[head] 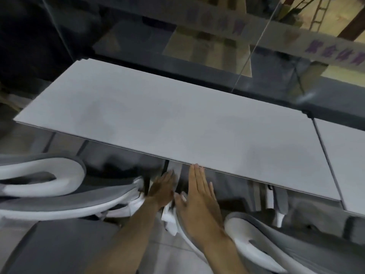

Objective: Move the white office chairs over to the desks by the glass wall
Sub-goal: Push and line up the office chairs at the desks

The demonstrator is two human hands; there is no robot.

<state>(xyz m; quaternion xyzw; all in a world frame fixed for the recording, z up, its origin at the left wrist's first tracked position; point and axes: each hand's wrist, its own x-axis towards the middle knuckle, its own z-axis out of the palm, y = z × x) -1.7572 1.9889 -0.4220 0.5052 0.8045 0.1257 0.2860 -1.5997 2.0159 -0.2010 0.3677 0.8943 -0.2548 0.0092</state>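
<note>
Chairs sit at the desk edge; I hold my left hand and right hand flat and open on their frames, gripping nothing. Risk: pushing further pinches my fingers under the desktop.

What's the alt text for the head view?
Both hands, left and right, reach open toward white chair parts under a pale desk by the glass wall. Another chair sits left.
</note>
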